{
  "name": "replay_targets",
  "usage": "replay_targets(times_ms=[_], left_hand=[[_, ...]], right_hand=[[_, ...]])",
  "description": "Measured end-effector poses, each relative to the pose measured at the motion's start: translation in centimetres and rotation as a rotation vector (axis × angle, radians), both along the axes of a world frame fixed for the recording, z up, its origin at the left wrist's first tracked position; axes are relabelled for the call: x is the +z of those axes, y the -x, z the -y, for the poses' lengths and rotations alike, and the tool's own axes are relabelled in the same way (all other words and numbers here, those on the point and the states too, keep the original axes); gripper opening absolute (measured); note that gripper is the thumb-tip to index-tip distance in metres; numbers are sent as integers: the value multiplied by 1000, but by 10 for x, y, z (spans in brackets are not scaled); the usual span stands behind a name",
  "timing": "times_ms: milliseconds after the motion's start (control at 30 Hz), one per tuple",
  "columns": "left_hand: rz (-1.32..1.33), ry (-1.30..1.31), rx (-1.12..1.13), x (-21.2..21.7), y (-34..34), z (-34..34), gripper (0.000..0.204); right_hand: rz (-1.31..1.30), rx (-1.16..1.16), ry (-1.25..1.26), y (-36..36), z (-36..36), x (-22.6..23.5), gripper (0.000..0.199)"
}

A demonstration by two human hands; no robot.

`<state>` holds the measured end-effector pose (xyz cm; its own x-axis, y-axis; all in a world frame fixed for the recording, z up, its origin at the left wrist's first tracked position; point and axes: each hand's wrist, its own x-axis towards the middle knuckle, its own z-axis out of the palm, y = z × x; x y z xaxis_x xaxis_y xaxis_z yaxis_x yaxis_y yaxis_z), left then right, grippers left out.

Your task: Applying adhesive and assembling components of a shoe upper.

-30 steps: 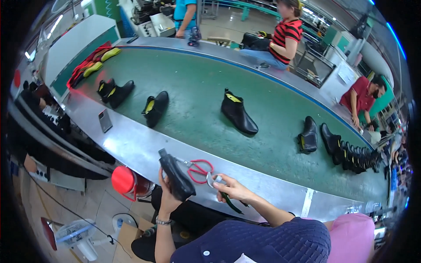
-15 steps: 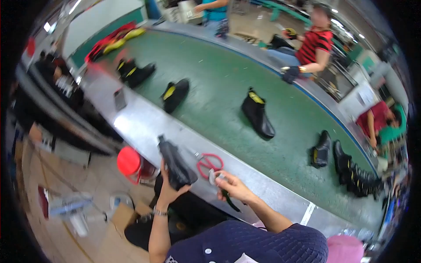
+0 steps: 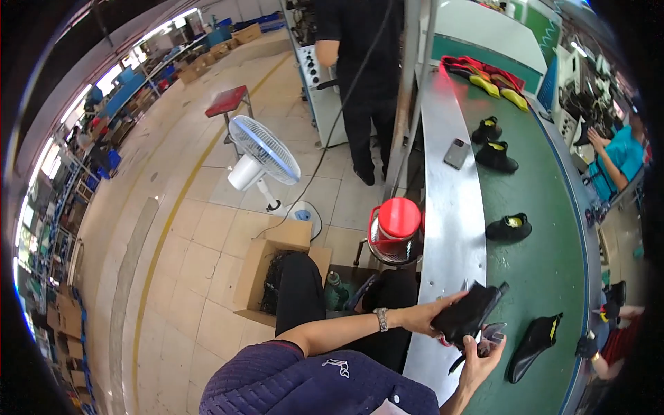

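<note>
My left hand [image 3: 420, 318] is closed around a black ankle boot [image 3: 470, 312] and holds it above the metal edge of the bench. Against the boot's near side is my right hand [image 3: 478, 363], thumb and fingers bent around a small greyish, shiny object [image 3: 494, 333] whose kind is unclear. A dark narrow strip [image 3: 456, 364] hangs beside that hand. Right of my hands, another black boot [image 3: 535, 348] with a yellow patch lies on the green conveyor belt [image 3: 553, 277]. Part of something red shows under the held boot.
Several black boots [image 3: 508, 227] lie farther along the belt. A phone [image 3: 456, 153] rests on the metal ledge [image 3: 443, 207]. Left of it stand a red-lidded jug [image 3: 399, 220], an open carton [image 3: 250, 277] and a fan [image 3: 264, 149]. A person [image 3: 360, 90] stands beyond; others work across the belt.
The view has swung left, bringing the floor, fan and carton into sight. The boot in my left hand has turned over, and my right hand has come up against it.
</note>
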<state>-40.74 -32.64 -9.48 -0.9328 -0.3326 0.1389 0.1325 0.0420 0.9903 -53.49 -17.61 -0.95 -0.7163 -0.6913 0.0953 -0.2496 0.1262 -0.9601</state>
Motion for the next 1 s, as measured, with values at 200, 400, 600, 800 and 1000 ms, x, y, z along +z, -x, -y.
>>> replay_targets(times_ms=[200,400,600,800,1000], left_hand=[[107,504,-59,77,-70,31,104],[266,602,914,215,-224,108,87],[627,713,1588,308,-360,200,70],[481,488,1742,345,-407,288,80],[301,297,1712,358,-403,315,86]], right_hand=[[-13,-3,-100,-4,3,13,38],[-41,13,-108,-16,5,25,37],[-22,44,-63,-17,10,31,31],[-33,15,-30,-12,16,16,27],[61,37,17,-9,3,5,26]])
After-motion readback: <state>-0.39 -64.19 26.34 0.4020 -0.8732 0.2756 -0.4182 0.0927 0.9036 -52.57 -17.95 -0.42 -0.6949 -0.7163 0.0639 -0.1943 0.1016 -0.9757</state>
